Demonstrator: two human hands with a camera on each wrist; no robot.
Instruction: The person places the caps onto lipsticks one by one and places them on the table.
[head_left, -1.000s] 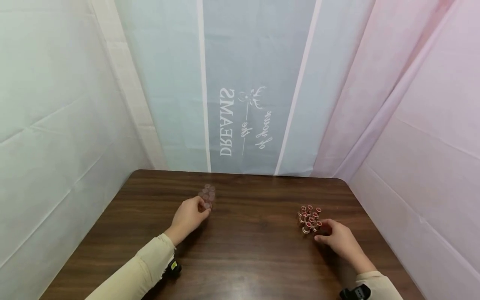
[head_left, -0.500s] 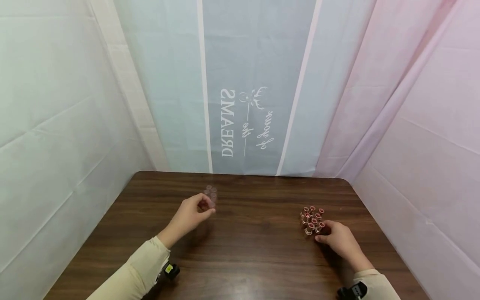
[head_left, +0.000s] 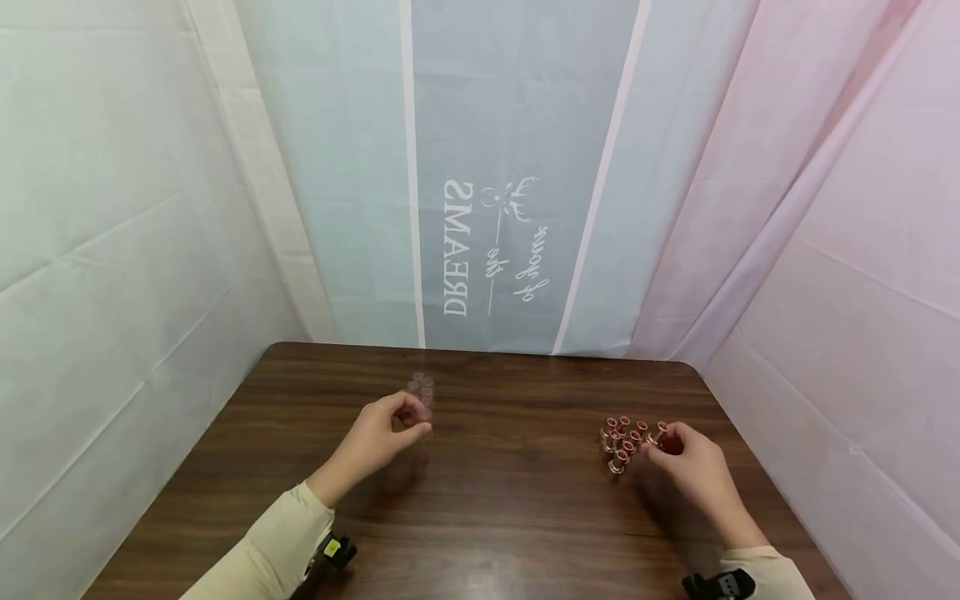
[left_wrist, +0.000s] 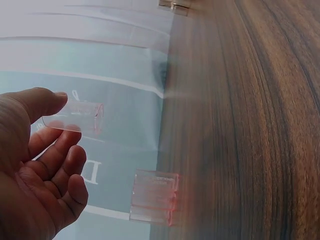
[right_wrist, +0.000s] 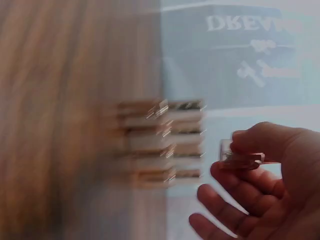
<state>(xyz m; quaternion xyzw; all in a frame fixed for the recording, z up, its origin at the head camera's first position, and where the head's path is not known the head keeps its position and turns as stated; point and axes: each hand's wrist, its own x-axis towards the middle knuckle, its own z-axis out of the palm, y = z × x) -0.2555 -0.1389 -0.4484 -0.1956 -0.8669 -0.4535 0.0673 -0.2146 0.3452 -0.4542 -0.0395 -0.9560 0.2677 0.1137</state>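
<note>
My left hand [head_left: 372,437] pinches a small clear plastic tube [left_wrist: 82,115], open at one end, between thumb and fingers. Behind it a few similar clear tubes [head_left: 421,383] stand close together; the left wrist view also shows them on the table. On the right, my right hand [head_left: 697,467] holds a small rose-gold tube [head_left: 659,433] with a reddish ring at the top and a wider base. In the right wrist view, thumb and fingertips pinch it. Several more rose-gold tubes [head_left: 618,460] stand upright in a cluster just left of that hand, blurred in the right wrist view.
Both groups stand on a dark wood-grain table [head_left: 517,492], well apart. A blue-grey cloth [head_left: 517,125] with mirrored lettering hangs beyond the far edge, and pale cloth walls [head_left: 142,250] flank both sides. Each wrist wears a black camera [head_left: 340,551].
My right hand, previously beside the cluster's near right corner, has lifted one rose-gold tube away to the right and up. My left hand has moved slightly right and barely shifts since.
</note>
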